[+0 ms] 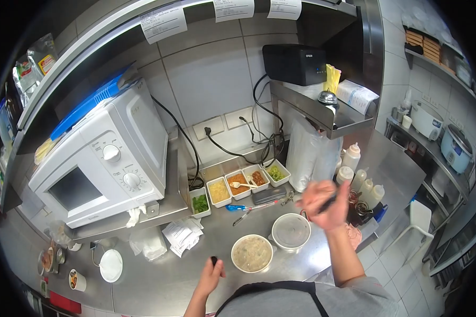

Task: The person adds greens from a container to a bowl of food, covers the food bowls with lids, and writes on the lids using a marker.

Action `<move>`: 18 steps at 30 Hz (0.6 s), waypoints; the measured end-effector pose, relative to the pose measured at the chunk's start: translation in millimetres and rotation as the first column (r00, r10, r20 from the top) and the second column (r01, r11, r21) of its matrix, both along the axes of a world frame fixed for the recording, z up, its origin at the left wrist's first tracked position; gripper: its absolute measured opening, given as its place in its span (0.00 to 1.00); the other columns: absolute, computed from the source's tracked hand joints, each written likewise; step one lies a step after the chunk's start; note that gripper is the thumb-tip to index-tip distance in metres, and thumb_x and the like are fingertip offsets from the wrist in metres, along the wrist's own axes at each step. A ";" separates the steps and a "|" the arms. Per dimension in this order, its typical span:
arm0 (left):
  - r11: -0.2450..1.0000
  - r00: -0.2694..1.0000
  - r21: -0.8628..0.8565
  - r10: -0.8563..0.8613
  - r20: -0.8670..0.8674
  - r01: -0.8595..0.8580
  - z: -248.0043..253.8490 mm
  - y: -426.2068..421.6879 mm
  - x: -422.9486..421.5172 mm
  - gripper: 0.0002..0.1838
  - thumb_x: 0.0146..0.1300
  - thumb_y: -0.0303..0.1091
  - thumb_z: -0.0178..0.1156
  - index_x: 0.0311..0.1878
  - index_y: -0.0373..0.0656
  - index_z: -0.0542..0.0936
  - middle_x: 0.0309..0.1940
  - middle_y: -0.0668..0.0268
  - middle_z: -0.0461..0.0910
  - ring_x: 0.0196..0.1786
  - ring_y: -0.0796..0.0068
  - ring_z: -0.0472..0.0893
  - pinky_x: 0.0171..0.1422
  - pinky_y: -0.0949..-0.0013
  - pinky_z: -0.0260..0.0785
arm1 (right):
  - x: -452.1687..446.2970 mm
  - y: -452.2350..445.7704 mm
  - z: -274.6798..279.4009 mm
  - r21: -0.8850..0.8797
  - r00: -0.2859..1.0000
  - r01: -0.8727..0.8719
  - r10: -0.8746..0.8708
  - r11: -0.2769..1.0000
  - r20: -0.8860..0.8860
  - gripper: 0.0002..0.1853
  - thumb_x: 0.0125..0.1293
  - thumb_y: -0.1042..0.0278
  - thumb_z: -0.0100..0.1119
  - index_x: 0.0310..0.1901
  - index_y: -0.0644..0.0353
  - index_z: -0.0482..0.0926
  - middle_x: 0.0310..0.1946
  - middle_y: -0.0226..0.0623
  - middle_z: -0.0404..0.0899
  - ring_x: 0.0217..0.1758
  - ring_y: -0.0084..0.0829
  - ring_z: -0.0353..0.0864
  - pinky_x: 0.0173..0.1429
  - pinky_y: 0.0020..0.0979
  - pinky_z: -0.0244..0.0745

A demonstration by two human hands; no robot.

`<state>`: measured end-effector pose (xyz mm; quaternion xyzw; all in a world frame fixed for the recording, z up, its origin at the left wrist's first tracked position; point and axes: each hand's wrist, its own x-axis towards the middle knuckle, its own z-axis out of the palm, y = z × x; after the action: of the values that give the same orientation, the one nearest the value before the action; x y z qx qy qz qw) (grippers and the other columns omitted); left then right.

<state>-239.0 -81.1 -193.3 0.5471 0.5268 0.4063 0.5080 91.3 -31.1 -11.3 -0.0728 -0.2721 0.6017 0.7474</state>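
My left hand [210, 276] is closed near the counter's front edge, with a small black piece [213, 260] sticking up from its fingers. Raised over the right side of the counter, my right hand [325, 206] is smeared by motion. A short black stick-like object [328, 202] shows in its grip, its kind unclear. Between the hands stands a round bowl [252, 253] filled with pale, porridge-like food. Just behind it to the right is a round container [291, 230] with a translucent lid, below my right hand.
Small tubs of toppings [219, 192] line the back wall. Pens [252, 206] and a dark case [269, 195] lie before them. Squeeze bottles [351, 157] stand at right, a microwave [100, 158] at left. Papers [183, 235] lie mid-left; a shelf with a printer [294, 64] juts out.
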 end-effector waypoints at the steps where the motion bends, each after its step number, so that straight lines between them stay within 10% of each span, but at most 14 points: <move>1: 0.994 0.994 -0.011 0.113 0.007 -0.113 -5.9 5.0 -4.7 0.22 0.67 0.50 0.53 0.40 0.36 0.66 0.26 0.63 0.73 0.26 0.77 0.76 0.30 0.72 0.73 | -2.7 19.3 -40.0 0.131 0.975 -0.132 0.105 0.983 0.196 0.35 0.69 0.34 0.28 0.42 0.62 0.75 0.19 0.34 0.69 0.20 0.28 0.72 0.38 0.27 0.74; 4: 0.962 0.981 -0.199 0.192 0.012 -0.186 -20.0 6.7 18.5 0.25 0.63 0.49 0.59 0.42 0.35 0.64 0.29 0.61 0.74 0.24 0.75 0.77 0.25 0.71 0.74 | -38.6 25.1 -137.7 -0.184 0.676 -0.116 0.214 0.976 0.706 0.29 0.71 0.41 0.37 0.48 0.62 0.74 0.25 0.34 0.76 0.24 0.25 0.76 0.38 0.23 0.74; 8: 0.970 0.985 -0.242 0.069 0.159 -0.029 -41.2 19.6 39.0 0.16 0.60 0.39 0.63 0.39 0.36 0.72 0.27 0.67 0.75 0.26 0.80 0.77 0.25 0.74 0.75 | -102.0 -11.2 -192.5 0.370 0.365 -0.169 -0.291 0.913 0.884 0.16 0.68 0.66 0.53 0.55 0.61 0.73 0.46 0.39 0.80 0.53 0.32 0.77 0.59 0.33 0.68; 11: 0.974 0.961 -0.221 0.107 0.253 -0.051 -41.9 19.1 39.2 0.10 0.59 0.32 0.63 0.39 0.39 0.75 0.26 0.69 0.76 0.25 0.81 0.77 0.26 0.76 0.74 | -107.4 -13.6 -207.3 0.336 0.312 -0.110 -0.288 0.935 0.905 0.16 0.68 0.64 0.52 0.54 0.61 0.73 0.52 0.39 0.77 0.60 0.33 0.72 0.65 0.34 0.62; 15: 0.977 0.952 -0.214 0.085 0.294 -0.021 -60.4 22.8 31.2 0.09 0.60 0.32 0.63 0.36 0.40 0.73 0.28 0.68 0.76 0.26 0.80 0.77 0.28 0.76 0.74 | -91.5 15.3 -194.0 0.193 0.386 0.110 -0.221 0.975 0.896 0.16 0.70 0.61 0.51 0.53 0.62 0.73 0.47 0.34 0.78 0.53 0.26 0.75 0.59 0.29 0.68; 18: 0.964 0.925 -0.264 0.121 0.359 -0.024 -51.7 16.4 35.2 0.14 0.59 0.34 0.65 0.34 0.39 0.69 0.27 0.67 0.75 0.28 0.79 0.78 0.31 0.75 0.76 | -83.1 35.1 -198.8 -0.266 0.799 -0.154 0.278 0.952 0.534 0.25 0.72 0.49 0.44 0.60 0.61 0.67 0.43 0.42 0.78 0.47 0.26 0.77 0.55 0.28 0.71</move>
<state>-203.8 -64.7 -245.1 0.3703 0.4888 0.4504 0.6490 8.2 4.0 -210.1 -0.2939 -0.4228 0.6597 0.5473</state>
